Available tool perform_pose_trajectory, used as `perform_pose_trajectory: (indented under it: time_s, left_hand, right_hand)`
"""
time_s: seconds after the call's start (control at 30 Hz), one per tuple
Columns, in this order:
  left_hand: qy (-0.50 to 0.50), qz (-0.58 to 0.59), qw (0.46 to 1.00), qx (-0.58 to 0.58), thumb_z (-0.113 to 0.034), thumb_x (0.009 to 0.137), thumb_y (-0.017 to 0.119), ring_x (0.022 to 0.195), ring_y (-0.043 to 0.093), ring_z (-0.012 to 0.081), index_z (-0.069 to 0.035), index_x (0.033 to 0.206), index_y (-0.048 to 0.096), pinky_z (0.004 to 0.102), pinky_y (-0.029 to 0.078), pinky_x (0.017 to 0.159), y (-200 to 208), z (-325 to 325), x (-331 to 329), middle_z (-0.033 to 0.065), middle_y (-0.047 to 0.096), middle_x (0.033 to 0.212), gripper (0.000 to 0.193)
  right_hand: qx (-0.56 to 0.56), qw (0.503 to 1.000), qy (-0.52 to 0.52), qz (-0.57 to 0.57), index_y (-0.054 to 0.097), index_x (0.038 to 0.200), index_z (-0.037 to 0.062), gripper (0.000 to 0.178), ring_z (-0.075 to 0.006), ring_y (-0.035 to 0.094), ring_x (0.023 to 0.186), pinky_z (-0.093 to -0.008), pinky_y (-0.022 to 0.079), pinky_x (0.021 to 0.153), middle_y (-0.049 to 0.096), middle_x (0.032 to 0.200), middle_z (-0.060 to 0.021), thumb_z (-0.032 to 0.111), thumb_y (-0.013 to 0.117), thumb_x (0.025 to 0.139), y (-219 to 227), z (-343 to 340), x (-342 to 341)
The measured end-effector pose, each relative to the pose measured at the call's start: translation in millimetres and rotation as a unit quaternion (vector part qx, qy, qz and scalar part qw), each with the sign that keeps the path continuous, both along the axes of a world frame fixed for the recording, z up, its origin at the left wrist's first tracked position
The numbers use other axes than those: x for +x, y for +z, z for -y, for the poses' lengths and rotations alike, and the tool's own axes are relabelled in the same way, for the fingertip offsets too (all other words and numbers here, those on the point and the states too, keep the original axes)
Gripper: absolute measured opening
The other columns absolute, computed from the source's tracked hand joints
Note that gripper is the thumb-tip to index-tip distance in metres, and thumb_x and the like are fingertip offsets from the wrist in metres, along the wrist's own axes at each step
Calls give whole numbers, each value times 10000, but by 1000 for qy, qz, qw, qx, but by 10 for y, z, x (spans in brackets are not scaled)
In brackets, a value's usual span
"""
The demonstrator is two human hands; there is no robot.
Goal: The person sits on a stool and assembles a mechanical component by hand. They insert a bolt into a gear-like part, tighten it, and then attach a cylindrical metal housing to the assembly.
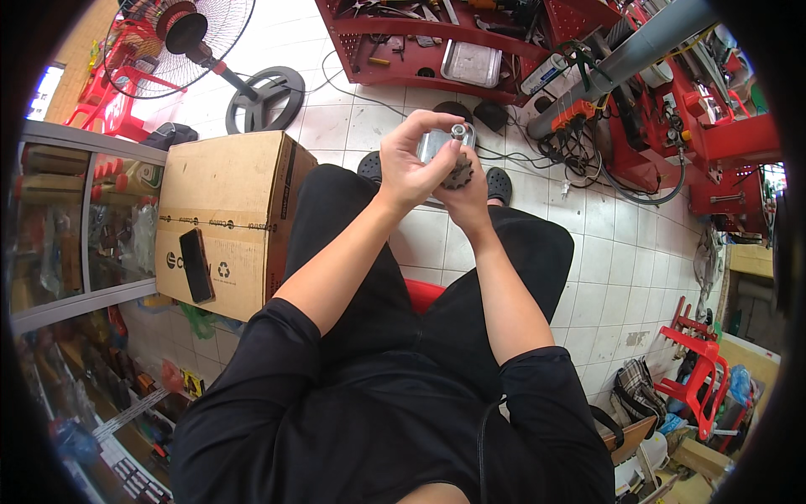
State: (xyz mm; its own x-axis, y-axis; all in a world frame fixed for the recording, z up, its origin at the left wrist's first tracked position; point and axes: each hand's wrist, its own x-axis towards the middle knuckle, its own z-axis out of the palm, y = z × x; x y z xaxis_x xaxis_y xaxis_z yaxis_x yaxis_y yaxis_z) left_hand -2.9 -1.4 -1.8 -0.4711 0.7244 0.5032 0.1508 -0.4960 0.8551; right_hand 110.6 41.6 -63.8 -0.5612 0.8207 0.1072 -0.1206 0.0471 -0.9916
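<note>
Both hands meet above the floor, out in front of my knees, around a metal gear shaft (458,174). Its dark toothed gear shows between the hands, and a bright round end stands up beyond my left thumb. My left hand (409,160) is curled, its thumb and index finger bent around the upper end of the shaft. From below and the right, my right hand (467,191) grips the gear, with most of its fingers hidden. Behind the hands lies a shiny metal tray (432,146), partly covered by them.
A cardboard box (220,193) with a black phone (196,265) on it stands at my left, beside a glass cabinet (126,210). A fan (267,99) stands far left. Ahead is a red tool cart (386,63). Cables (571,155) trail over the tiles on the right.
</note>
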Motion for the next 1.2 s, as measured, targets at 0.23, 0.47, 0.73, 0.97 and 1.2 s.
perform_pose_trajectory:
  time_s: [0.23,0.47,0.73,0.97,1.2]
  left_hand:
    - [39,-25,999,-15,-31,734,652,840,600,152,-11,939,687,279,453,806,12,-8,-21,68,649,855,209]
    - [54,-32,998,-17,-38,698,666,820,605,183,-19,908,702,299,458,792,2,-23,-28,81,658,846,213]
    - [48,-123,991,-7,42,755,612,885,602,162,30,1002,661,288,467,823,-8,-13,-88,113,680,946,252]
    - [20,-51,998,-30,-52,769,666,937,587,140,5,1015,654,284,405,833,172,20,39,86,680,978,252]
    - [-46,0,999,-18,-90,799,685,959,580,144,-15,1008,624,280,395,840,103,-27,-18,86,658,1031,230]
  right_hand:
    - [9,1000,4,15,528,1054,71,428,-70,584,856,-248,485,775,630,923,4,54,792,718,52,9,10]
    - [11,1000,4,17,529,1043,62,422,-71,579,835,-246,483,760,625,909,4,69,796,717,79,16,7]
    - [24,999,3,29,531,1047,58,420,-75,584,838,-248,486,761,625,911,2,67,793,720,97,13,13]
    - [26,999,-9,18,534,1063,60,429,-77,590,866,-252,492,784,629,936,-7,52,790,719,41,2,22]
    - [19,1000,0,3,526,1060,71,430,-83,600,867,-253,492,787,634,938,-4,20,780,717,47,15,-3]
